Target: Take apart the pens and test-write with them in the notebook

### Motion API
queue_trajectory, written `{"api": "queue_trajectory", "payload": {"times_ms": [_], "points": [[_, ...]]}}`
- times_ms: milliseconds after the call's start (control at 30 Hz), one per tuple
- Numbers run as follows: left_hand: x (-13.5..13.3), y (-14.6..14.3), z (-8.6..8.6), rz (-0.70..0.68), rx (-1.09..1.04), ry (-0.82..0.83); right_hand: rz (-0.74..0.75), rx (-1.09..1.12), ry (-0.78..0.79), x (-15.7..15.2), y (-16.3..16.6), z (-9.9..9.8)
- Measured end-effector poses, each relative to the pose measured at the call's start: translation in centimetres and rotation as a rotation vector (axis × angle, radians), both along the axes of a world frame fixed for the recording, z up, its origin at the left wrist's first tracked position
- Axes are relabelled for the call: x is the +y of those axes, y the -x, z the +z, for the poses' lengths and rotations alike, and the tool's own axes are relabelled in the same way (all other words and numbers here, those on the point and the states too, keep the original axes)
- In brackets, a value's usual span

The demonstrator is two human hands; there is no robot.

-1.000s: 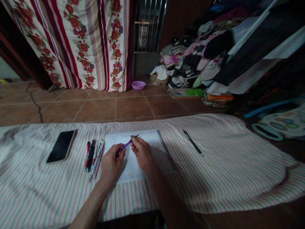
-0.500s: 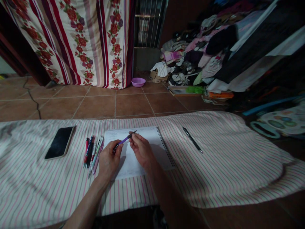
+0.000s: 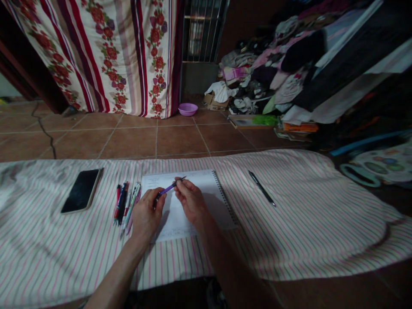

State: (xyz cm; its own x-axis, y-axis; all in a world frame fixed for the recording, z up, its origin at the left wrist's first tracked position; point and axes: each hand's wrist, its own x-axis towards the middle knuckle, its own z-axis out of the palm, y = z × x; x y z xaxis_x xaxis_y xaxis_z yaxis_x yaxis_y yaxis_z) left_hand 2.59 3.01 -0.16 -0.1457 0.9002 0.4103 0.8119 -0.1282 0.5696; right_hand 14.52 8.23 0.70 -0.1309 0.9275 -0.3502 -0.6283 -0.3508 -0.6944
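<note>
Both of my hands grip a purple pen (image 3: 167, 189) with a dark tip, held slanted above a spiral notebook (image 3: 209, 199). My left hand (image 3: 149, 210) is closed round its lower left end. Near the tip, my right hand (image 3: 189, 197) pinches the pen between thumb and fingers. The notebook lies open at a white page with faint writing along its top and bottom; my hands and forearms cover part of it. Several pens (image 3: 126, 208) lie in a bunch left of the notebook. To its right rests a single black pen (image 3: 262, 189).
A smartphone (image 3: 82, 191) lies at the left on the striped cloth (image 3: 305, 214). Beyond are the tiled floor (image 3: 177, 137), a purple basin (image 3: 188, 109) and a floral curtain (image 3: 128, 60). Heaped clothes (image 3: 257, 77) stand at the back right.
The view has shifted very slightly. Both hands keep their hold on the purple pen, in nearly the same position.
</note>
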Motion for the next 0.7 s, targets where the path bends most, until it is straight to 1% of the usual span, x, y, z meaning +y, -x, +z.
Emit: {"api": "queue_trajectory", "payload": {"times_ms": [233, 400, 533, 700], "points": [[-0.13, -0.04, 0.16, -0.006, 0.008, 0.011, 0.007, 0.007, -0.01, -0.15, -0.11, -0.02], [-0.24, -0.16, 0.19, 0.008, 0.091, 0.004, 0.014, -0.005, -0.001, -0.15, -0.11, -0.05], [-0.24, -0.21, 0.04, 0.033, 0.158, -0.011, 0.042, -0.013, -0.018, -0.17, -0.16, -0.07], [-0.15, -0.15, -0.03, 0.043, 0.178, -0.019, 0.092, 0.012, -0.04, -0.22, -0.21, 0.1]]}}
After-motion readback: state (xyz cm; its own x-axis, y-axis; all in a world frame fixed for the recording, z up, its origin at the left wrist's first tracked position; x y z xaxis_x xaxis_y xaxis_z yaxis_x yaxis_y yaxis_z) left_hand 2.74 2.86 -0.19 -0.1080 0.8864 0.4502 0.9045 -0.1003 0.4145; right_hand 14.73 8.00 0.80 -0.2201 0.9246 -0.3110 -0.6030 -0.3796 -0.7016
